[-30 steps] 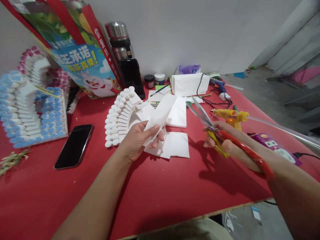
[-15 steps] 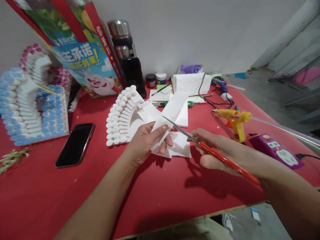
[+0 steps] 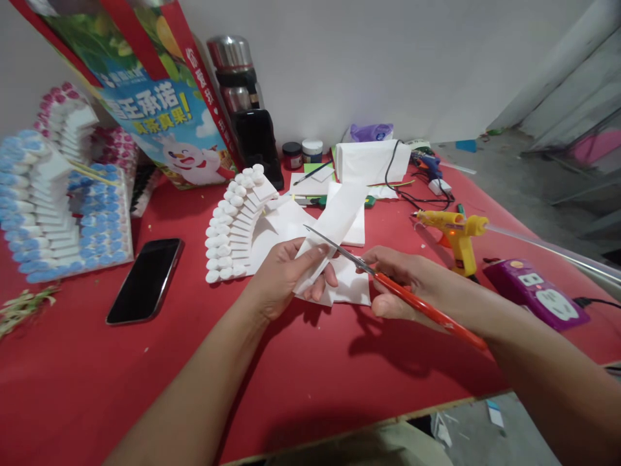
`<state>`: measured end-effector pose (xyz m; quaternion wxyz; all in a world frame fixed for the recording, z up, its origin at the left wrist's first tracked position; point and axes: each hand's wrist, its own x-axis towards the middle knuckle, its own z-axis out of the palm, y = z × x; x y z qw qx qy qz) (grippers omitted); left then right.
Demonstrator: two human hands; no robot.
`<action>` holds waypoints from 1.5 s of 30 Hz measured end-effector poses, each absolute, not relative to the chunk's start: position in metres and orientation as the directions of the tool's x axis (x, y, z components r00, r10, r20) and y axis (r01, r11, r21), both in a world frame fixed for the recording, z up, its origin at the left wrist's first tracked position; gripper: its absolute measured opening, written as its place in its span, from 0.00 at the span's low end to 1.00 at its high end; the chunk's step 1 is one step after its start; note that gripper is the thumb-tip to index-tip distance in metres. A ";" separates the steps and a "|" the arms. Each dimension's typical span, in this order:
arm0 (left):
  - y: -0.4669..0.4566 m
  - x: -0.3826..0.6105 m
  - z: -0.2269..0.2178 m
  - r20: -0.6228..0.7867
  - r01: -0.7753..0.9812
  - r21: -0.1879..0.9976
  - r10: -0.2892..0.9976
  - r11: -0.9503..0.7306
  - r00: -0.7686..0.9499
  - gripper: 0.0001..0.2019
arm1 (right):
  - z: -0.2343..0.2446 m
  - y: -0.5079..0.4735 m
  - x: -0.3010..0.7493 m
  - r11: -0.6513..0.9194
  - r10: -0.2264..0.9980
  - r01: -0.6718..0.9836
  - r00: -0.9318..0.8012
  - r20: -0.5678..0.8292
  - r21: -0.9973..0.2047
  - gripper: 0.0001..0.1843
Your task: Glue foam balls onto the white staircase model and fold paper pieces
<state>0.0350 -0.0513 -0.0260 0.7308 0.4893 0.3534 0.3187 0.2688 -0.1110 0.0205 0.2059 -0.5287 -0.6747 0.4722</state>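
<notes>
Between the thumb and fingers of my left hand [image 3: 286, 275] is a strip of white paper [image 3: 343, 210], slanting up and away to the right. My right hand [image 3: 412, 285] grips a pair of scissors [image 3: 412, 299] with red handles. Their blades lie across the strip just beyond my left thumb, pointing left. More white paper [image 3: 352, 285] lies on the table under the hands. A curved white piece edged with rows of cotton-bud tips [image 3: 226, 233] sits left of my left hand.
On the red table [image 3: 184, 375] are a phone [image 3: 145, 281], a yellow glue gun [image 3: 456, 233] and a purple power strip [image 3: 538, 291]. Blue and white cotton-bud work [image 3: 97, 213] stands left. Behind are a printed bag [image 3: 165, 116], a flask [image 3: 231, 58] and paint jars [image 3: 292, 155].
The scissors and my right hand have shifted left, so the blades reach farther across the paper strip. My left hand has barely moved.
</notes>
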 end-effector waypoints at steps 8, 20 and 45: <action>-0.050 0.035 -0.028 -0.202 -0.137 0.934 0.804 0.330 0.559 0.14 | 0.017 -0.109 0.268 -0.109 0.888 0.464 -0.352 -0.295 -0.879 0.22; -0.051 0.034 -0.026 -0.208 -0.159 0.918 0.781 0.364 0.589 0.13 | 0.014 -0.110 0.266 -0.220 0.893 0.471 -0.256 -0.371 -0.854 0.20; -0.034 0.022 -0.042 0.512 0.259 0.812 0.852 -0.523 0.114 0.35 | 0.009 -0.097 0.286 -0.195 0.948 0.970 0.225 -0.224 0.147 0.21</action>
